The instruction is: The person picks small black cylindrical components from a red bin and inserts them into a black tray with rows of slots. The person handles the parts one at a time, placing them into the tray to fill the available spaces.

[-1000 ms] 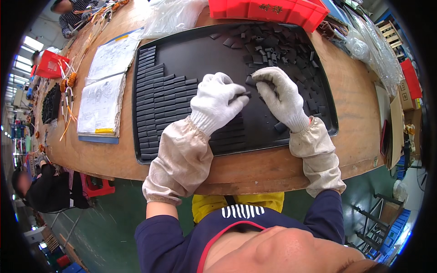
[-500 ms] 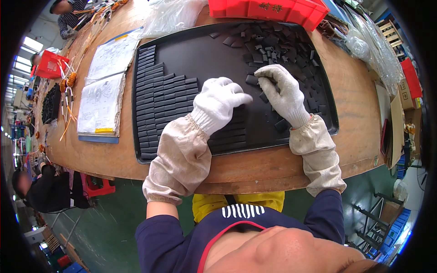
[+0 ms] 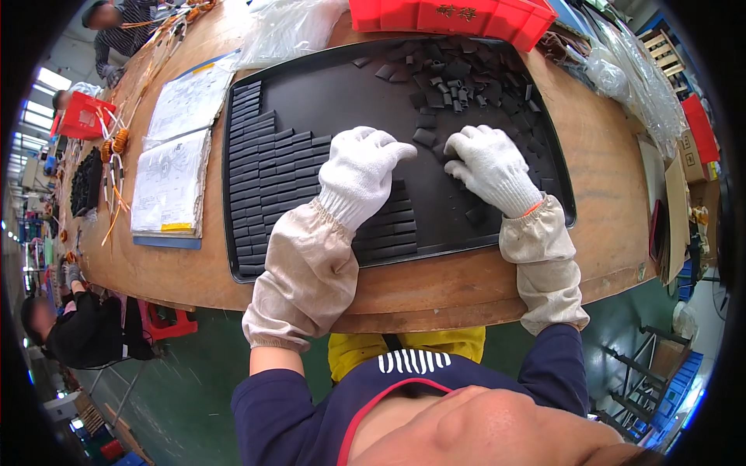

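Note:
My left hand, in a white knit glove, hovers over the right ends of the neat rows of short black tubes in a black tray. Its fingers are curled, one digit points right, and whatever lies under them is hidden. To its right, my right hand, gloved alike, is above the tray's right half. Its fingers are bent, with a gap between thumb and fingertips and nothing visible there. Loose black tube pieces lie scattered beyond it, a couple close to its fingertips.
A red bin stands behind the tray. Left of the tray lie open printed sheets on a blue folder. Clear plastic bags rest at the back, and cartons stand at the right. Other people are at the left.
My right hand has drawn slightly down and right from the loose pieces, its thumb and fingers parting. My left hand has shifted a little left.

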Motion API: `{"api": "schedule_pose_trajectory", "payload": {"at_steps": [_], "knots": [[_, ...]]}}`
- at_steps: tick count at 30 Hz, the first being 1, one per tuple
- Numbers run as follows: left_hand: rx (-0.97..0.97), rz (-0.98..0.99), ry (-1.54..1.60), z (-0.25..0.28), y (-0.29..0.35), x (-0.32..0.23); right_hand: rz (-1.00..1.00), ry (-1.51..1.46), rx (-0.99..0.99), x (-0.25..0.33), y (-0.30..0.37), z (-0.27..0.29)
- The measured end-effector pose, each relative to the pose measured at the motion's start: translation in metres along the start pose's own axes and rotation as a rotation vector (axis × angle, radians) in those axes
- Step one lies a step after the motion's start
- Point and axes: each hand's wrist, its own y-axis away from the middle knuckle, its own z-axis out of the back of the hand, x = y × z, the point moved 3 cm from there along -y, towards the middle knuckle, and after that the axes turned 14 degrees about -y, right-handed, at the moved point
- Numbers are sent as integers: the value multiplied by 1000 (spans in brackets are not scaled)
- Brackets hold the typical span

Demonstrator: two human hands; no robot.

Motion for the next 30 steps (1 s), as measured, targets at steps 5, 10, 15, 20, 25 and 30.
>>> {"api": "schedule_pose_trajectory", "payload": {"at_steps": [5, 10, 15, 20, 25, 30], "knots": [[-3, 1, 8, 2, -2, -1, 36, 4, -80, 11, 2, 3], [-19, 4, 33, 3, -2, -2, 78, -60, -49, 13, 3, -1], [-85, 18, 47, 3, -3, -2, 66, -264, -111, 11, -4, -4], [-72, 40, 248, 8, -5, -5, -1, -697, -287, 17, -7, -4], [154, 226, 714, 18, -3, -9, 382, -372, -524, 40, -5, 11], [465, 356, 1252, 17, 3, -8, 577, -221, -556, 60, 1, 12]]}}
